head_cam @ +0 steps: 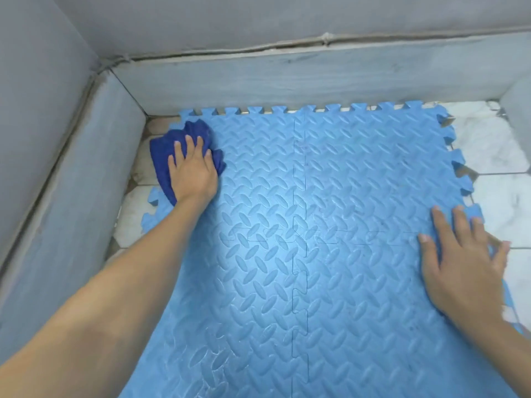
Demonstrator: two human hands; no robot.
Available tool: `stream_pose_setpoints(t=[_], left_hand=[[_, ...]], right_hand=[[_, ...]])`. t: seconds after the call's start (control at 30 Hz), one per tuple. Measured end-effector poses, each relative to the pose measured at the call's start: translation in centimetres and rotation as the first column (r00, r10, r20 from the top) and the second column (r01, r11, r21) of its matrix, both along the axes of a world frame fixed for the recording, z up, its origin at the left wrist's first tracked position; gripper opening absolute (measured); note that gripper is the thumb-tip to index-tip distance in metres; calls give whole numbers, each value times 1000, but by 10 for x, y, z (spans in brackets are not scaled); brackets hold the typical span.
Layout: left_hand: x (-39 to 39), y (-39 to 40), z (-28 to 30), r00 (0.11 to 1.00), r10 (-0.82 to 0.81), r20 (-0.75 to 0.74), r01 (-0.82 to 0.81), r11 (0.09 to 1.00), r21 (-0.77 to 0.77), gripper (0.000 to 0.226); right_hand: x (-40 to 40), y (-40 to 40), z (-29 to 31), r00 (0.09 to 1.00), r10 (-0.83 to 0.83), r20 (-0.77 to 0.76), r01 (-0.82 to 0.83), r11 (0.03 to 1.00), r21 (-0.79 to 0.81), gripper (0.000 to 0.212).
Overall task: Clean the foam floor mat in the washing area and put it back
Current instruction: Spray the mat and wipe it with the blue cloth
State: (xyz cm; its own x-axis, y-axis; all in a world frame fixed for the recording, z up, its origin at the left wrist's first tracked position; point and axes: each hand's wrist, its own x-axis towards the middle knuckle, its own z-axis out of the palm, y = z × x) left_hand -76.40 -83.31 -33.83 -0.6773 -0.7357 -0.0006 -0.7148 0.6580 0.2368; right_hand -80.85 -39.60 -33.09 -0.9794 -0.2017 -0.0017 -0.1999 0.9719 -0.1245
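A: Location of the mat (316, 225)?

B: It lies flat on the tiled floor (488, 145), inside the low grey kerb (258, 81) of the washing area. It is light blue foam with a raised tread pattern and toothed puzzle edges. Seams show that it is built from interlocked tiles. Its far edge sits just beside the far kerb; bare white tile shows beyond its right edge and in a narrow strip beyond its left edge.

A: Left hand (192, 168)?

B: It rests on a dark blue cloth (161, 156) at the far left corner of the mat. The palm is down and the fingers lie spread and nearly straight, pressing the cloth onto the foam. The cloth is bunched and overhangs the mat's left edge onto the tile.

A: Right hand (462, 262)?

B: It holds nothing. It lies palm down on the mat near the right edge, fingers straight and spread, fingertips pointing toward the far kerb. The outermost fingers reach the toothed edge.

A: Surface condition?

B: A bright reflection sits at the mat's centre. Pale scuffed patches show near its front left.
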Motion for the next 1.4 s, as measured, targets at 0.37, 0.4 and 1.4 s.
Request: stream_pose_setpoints(t=[0.37,0.4,1.4], left_hand=[[-130,190,4,678,-735,9,734,679,17,51],[-146,168,4,756,-655,21,655,756,2,51],[-84,201,12,536,-840,83,842,539,20,57]], right_hand=[[-17,-3,-2,1000,7,-15,-8,1000,-2,59],[-17,-2,-2,1000,8,-16,-8,1000,-2,59],[-16,2,-4,1000,7,-27,-8,999,-40,54]])
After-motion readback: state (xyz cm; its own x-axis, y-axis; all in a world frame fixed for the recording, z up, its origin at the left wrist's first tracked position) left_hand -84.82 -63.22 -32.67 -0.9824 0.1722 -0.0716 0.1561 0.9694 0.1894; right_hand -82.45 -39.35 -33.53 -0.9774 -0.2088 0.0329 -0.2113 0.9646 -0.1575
